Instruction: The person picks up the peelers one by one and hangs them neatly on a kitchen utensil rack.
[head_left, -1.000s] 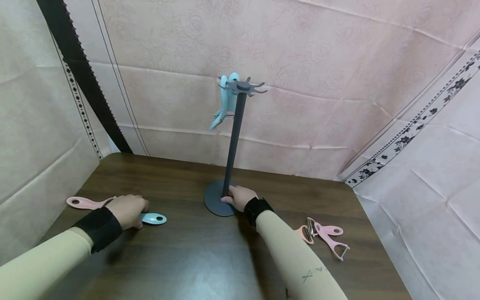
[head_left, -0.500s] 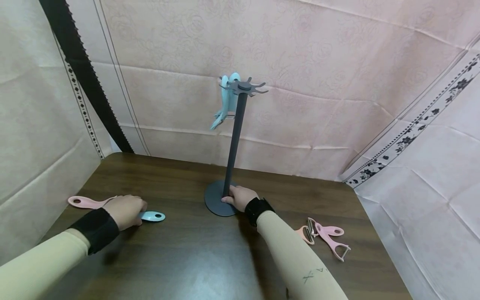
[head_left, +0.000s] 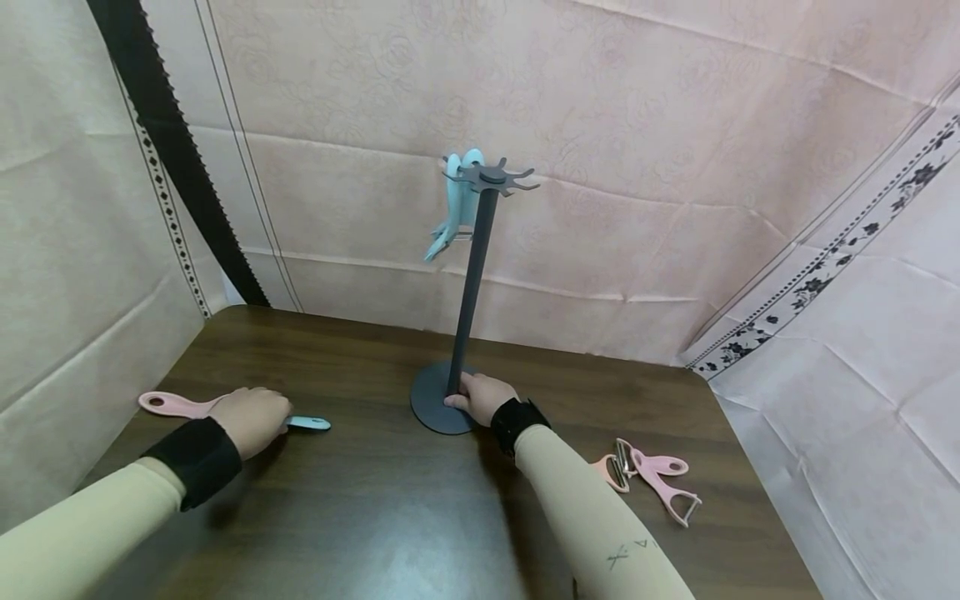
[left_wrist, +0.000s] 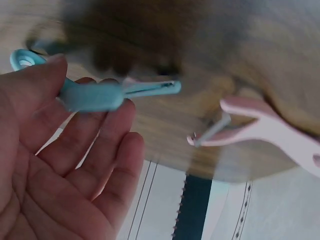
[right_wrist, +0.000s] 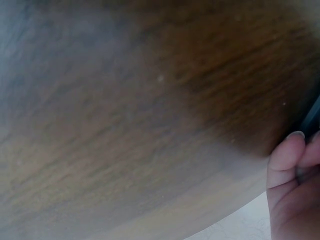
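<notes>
My left hand (head_left: 251, 419) pinches a light blue peeler (left_wrist: 95, 96) between thumb and fingers, low over the left of the table. In the head view only the peeler's handle end shows past the hand. A pink peeler (left_wrist: 250, 121) lies just beyond, its handle toward the table's left edge. At the table's middle stands a dark grey rack (head_left: 471, 275) with a round base and a ring of hooks on top. My right hand (head_left: 486, 397) grips the foot of its pole. Light blue peelers (head_left: 453, 200) hang from hooks on the rack's left side.
On the right of the table, a pink peeler (head_left: 663, 483) and an orange peeler (head_left: 611, 472) lie close together, the orange one partly behind my right forearm. Patterned cloth (head_left: 600, 208) hangs along the back and both sides of the wooden table (head_left: 360, 517).
In my left hand the light blue peeler has turned, its handle end going from flat to nearly edge-on and slightly higher. My right hand stays on the rack's pole.
</notes>
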